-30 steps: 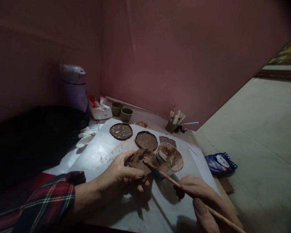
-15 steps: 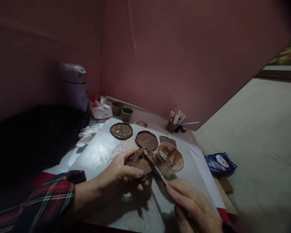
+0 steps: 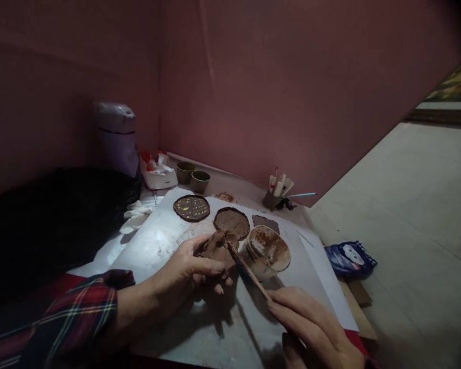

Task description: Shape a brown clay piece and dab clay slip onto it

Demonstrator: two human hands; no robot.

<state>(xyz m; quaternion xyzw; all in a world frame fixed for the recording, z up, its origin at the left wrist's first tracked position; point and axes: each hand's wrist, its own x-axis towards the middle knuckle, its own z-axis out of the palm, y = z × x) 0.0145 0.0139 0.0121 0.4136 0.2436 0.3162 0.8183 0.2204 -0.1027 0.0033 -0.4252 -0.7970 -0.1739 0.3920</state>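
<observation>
— Which way did the stick (image 3: 249, 271) run?
— Tip far-left on the clay lump (image 3: 217, 247), handle near-right, pinched by the right hand (image 3: 311, 328).
— And the left hand (image 3: 188, 269)?
— Palm down, gripping the lump on the worktop (image 3: 169, 236).

Landmark: round clay disc with yellow dots (image 3: 191, 207) on the white sheet (image 3: 157, 241). Plain brown clay disc (image 3: 231, 222) just right of it, then a small flat clay slab (image 3: 266, 222). Two dark green cups (image 3: 194, 176) behind the dotted disc, a white tissue box (image 3: 159, 173) and a purple lidded bin (image 3: 117, 136) to its left rear. Tool holder with sticks (image 3: 277, 192) far right rear. Blue packet (image 3: 350, 257) on the floor, well right.
</observation>
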